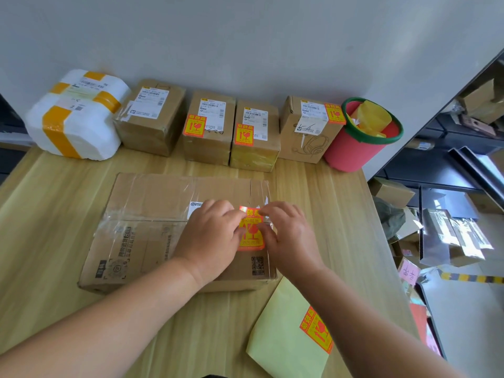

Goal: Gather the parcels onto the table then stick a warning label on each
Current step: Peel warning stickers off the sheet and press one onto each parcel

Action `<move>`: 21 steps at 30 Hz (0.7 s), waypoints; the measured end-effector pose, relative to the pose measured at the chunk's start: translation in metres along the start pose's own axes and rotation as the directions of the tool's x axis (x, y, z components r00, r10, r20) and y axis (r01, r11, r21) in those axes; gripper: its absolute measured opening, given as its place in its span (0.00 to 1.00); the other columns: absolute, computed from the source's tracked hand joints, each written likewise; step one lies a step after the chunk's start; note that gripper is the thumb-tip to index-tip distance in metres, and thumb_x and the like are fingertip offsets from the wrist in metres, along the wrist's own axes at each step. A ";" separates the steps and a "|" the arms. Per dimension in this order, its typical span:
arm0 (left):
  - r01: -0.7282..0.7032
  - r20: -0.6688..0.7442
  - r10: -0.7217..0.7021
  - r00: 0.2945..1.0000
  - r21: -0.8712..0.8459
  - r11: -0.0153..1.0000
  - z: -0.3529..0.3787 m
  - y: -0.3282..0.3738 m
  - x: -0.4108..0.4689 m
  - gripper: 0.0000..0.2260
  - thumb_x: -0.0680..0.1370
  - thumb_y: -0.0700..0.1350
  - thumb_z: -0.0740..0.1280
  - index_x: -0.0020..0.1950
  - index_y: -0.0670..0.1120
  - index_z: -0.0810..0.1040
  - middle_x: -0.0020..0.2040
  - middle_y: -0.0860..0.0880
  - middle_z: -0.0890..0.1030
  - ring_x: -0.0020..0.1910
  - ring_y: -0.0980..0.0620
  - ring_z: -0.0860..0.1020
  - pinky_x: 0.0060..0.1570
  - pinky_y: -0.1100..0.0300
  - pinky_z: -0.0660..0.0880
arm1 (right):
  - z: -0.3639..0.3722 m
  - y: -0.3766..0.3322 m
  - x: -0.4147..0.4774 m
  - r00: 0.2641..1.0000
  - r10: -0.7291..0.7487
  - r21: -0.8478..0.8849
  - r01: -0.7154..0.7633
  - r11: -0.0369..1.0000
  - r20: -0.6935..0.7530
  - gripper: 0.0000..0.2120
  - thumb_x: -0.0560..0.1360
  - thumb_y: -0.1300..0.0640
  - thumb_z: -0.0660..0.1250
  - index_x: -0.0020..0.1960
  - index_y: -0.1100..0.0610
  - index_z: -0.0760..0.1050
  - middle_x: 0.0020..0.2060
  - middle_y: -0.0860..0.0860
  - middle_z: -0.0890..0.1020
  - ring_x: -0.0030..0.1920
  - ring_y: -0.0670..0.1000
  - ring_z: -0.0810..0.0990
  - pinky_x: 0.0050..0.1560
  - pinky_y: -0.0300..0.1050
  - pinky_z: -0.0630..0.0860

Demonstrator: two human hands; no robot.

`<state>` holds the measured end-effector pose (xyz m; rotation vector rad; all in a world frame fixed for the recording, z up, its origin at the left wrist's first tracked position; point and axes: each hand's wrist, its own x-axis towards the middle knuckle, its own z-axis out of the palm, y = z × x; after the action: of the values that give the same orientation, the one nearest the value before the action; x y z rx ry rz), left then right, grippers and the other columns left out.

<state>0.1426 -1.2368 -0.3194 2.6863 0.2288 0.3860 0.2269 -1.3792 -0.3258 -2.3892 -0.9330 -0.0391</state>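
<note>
A large flat cardboard parcel (141, 227) lies in the middle of the wooden table (54, 309). On its top right sits a red and yellow warning label (251, 230). My left hand (211, 238) rests on the parcel with its fingertips at the label's left edge. From the other side, my right hand (286, 236) holds the label at its top right corner with the fingertips. Along the wall stand a white foam parcel (76, 115) and a brown box (150, 115) without warning labels, then three brown boxes bearing labels (194, 126), (244, 134), (334, 113).
A pale yellow backing sheet (283, 331) with one label left on it lies at the table's front right. A red bucket (357, 143) with yellow scraps stands at the back right corner. Beyond the right edge, shelves and the floor hold more boxes (392, 192).
</note>
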 end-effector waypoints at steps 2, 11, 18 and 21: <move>-0.111 0.002 0.111 0.994 0.083 0.990 0.001 0.003 0.002 0.11 0.68 0.40 0.75 0.49 0.42 0.82 0.44 0.46 0.81 0.45 0.42 0.77 0.45 0.50 0.76 | 0.001 0.003 -0.005 0.992 -0.110 -0.044 0.113 0.993 0.065 0.12 0.75 0.58 0.67 0.58 0.56 0.79 0.57 0.50 0.81 0.59 0.56 0.75 0.57 0.53 0.73; -0.049 0.219 0.000 0.976 0.220 0.974 0.018 -0.015 0.001 0.24 0.76 0.57 0.63 0.70 0.49 0.70 0.72 0.54 0.67 0.71 0.49 0.62 0.66 0.53 0.53 | 0.007 0.018 -0.011 0.950 -0.040 -0.186 0.102 0.977 0.311 0.21 0.81 0.47 0.56 0.73 0.50 0.65 0.73 0.44 0.64 0.75 0.52 0.57 0.72 0.49 0.55; -0.030 0.254 -0.035 0.967 0.249 0.968 0.019 -0.017 -0.010 0.28 0.77 0.62 0.56 0.75 0.52 0.60 0.76 0.56 0.57 0.75 0.51 0.54 0.67 0.53 0.50 | 0.010 0.021 -0.022 0.931 0.067 -0.185 0.001 0.983 0.358 0.27 0.81 0.43 0.51 0.77 0.48 0.51 0.76 0.42 0.50 0.76 0.49 0.48 0.73 0.50 0.52; -0.030 0.269 -0.041 0.962 0.254 0.967 0.020 -0.018 -0.008 0.27 0.78 0.61 0.55 0.75 0.52 0.59 0.77 0.56 0.56 0.75 0.51 0.53 0.68 0.53 0.49 | 0.011 0.018 -0.021 0.927 0.087 -0.219 -0.005 0.976 0.365 0.27 0.81 0.43 0.50 0.77 0.48 0.50 0.77 0.42 0.49 0.76 0.49 0.48 0.73 0.49 0.51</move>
<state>0.1390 -1.2305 -0.3466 2.9511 0.2169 -0.0220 0.2209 -1.3970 -0.3490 -2.6740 -1.0884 0.3637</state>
